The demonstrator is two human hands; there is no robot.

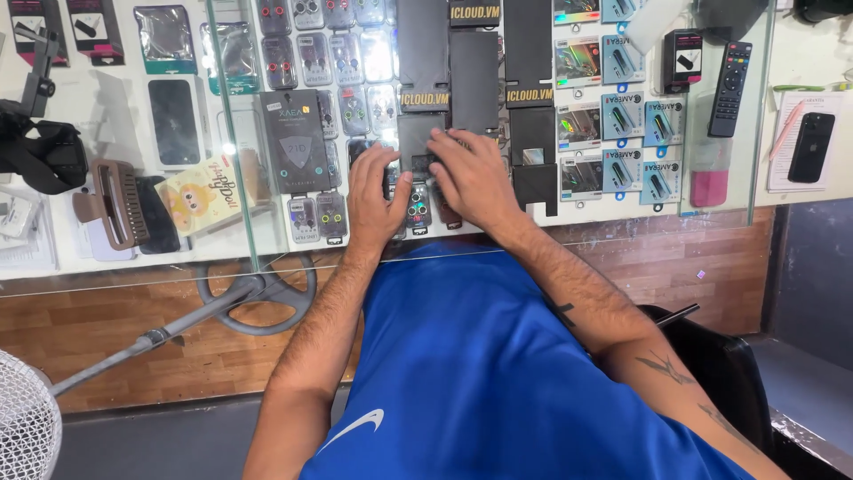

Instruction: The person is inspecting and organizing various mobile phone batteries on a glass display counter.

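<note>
A person in a blue shirt is leaning over a glass worktop (267,240) and looking straight down at both hands. The left hand (375,197) is lying palm down on the glass with its fingers loosely spread, and its fingertips are touching the left edge of a small dark flat box (418,147). The right hand (471,178) is lying just beside it, fingers curled downward onto the same box, covering its right part. Whether either hand is actually gripping the box cannot be told; both are resting on it from above.

The box is sitting near the front edge of the worktop, in the middle of the view, among rows of packaged goods showing through the glass. Directly behind it, more dark flat boxes (475,80) are lying in columns. To the left, small clear blister packs (342,53) are lined up, and a larger black carton (296,142) is lying close to the left hand. A yellow cartoon-printed package (206,191) and a brown comb-like clip (115,206) are lying further left. To the right, teal-carded packs (622,124) are arranged in a grid. A black remote control (729,87) and a black phone (810,147) are lying well apart at the far right.

Below the worktop, a grey fan stand (258,298) is resting on the wooden floor, and a white fan grille (27,427) is showing at the lower left corner.
</note>
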